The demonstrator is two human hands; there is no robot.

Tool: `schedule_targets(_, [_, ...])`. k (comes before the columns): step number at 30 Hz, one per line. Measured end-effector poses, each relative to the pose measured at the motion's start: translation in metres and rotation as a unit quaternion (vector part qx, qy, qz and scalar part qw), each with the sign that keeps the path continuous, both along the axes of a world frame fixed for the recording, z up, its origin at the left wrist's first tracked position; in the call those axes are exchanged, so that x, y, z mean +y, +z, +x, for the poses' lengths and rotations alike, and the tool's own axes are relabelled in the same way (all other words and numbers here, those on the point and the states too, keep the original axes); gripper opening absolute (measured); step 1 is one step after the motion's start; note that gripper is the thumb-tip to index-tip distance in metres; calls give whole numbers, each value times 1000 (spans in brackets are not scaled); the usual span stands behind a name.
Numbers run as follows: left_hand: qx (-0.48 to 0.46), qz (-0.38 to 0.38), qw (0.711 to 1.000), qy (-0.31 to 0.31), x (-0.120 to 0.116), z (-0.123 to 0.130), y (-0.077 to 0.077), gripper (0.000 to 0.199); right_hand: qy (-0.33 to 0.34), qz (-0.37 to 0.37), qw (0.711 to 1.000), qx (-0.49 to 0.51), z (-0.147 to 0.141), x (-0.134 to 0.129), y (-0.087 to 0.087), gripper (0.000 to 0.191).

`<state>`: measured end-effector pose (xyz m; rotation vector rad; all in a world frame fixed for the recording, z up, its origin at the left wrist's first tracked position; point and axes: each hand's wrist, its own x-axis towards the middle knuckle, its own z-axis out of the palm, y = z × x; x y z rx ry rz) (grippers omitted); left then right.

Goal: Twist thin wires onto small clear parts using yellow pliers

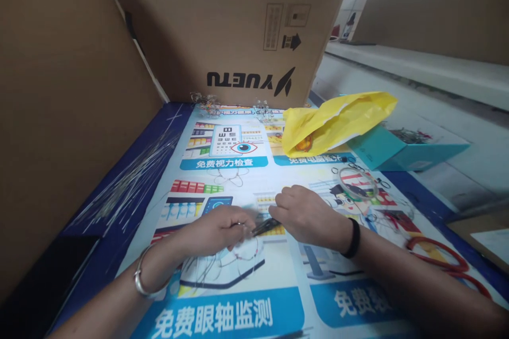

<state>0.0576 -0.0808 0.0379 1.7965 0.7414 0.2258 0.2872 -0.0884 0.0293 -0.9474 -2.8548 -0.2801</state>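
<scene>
My right grip [306,218] closed round slim dark metal tool [264,227] | mid-frame, long axis slanting, tip lower-left | left grip [218,230] pinching thin wire [240,224]

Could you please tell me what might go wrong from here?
The dark item in the right hand points at the left hand, so a slip could nip or scratch it. The loose wires on the left lie criss-crossed and might tangle if gathered. The right forearm is close to the red coils and might nudge them.
</scene>
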Motion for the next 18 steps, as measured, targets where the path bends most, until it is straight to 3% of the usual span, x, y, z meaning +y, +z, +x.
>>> schedule_targets(3, [-12,28,999,-38,2,-1,-1,19,10,12,1000,-14,-2,-2,4,13])
schedule_targets(9, [-23,-3,999,-34,1,-1,5,16,5,23,999,-29,-4,-7,7,11])
schedule_targets(18, [-11,22,998,-59,1,0,11,19,4,13,1000,-27,-5,-9,1,11])
